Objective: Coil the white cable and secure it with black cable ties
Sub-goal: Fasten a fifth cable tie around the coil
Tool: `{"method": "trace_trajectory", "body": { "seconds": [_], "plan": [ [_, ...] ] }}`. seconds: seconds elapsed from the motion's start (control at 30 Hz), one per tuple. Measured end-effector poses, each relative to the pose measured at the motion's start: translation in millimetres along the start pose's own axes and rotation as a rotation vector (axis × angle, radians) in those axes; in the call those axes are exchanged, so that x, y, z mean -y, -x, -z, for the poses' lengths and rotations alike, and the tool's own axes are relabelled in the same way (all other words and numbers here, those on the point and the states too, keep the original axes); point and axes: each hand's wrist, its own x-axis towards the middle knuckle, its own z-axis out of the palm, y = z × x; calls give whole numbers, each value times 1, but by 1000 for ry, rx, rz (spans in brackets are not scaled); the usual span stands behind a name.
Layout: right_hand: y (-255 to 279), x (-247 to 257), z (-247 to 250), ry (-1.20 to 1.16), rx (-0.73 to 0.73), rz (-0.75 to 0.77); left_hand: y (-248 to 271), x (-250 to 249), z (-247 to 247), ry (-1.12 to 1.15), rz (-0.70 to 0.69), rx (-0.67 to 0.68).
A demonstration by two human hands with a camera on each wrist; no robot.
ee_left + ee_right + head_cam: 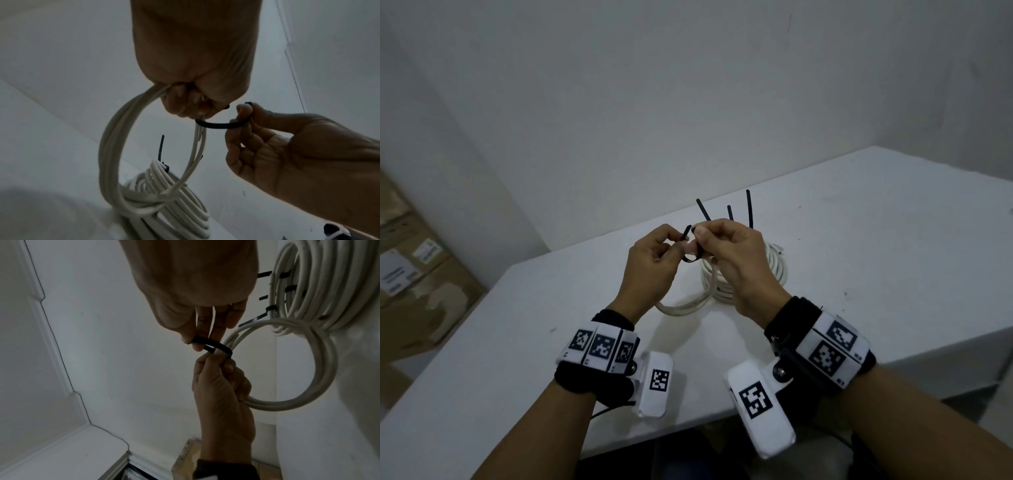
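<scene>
Wearing black wrist straps (599, 380) bearing white square-coded marker tags (832, 349), plus white tagged camera pods (758, 407) screwed on.

One white cable (743, 274) — four black cable ties (690, 255) — two hands (650, 263).

From my remote feed: white table (859, 240) carries small dark specks near its far edge. Plain white walls (619, 85) meet in a corner behind it. Stacked cardboard boxes (410, 270) with white labels sit on the floor at left, beside the table. Wrist views add a thin dark line (51, 331) running along a wall
</scene>
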Motion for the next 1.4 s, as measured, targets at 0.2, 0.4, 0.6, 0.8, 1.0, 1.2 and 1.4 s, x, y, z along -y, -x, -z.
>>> {"method": "trace_trajectory", "body": {
  "seconds": [0.2,0.4,0.6,0.8,1.0,1.2,1.4],
  "plan": [
    [0,-2,5,-44,-12,30,-1,-1,-1,-135,-86,-40],
    [-5,-3,7,-51,-53,-10,-5,1,-2,-239,-170,-28],
    [-10,-8,11,31,-75,-15,-7,-3,-3,-353,-278,-17],
    [-12,-13,13,332,-81,86,-5,-12,-7,-403,-318,23],
    [-15,-15,11,574,-20,201,-10,-19,-11,-338,-174,56],
    [-35,-5,18,469,74,139,-9,-23,1,-15,98,209],
    [-39,4,16,576,89,237,-6,-24,5,352,217,364]
  ]
}}
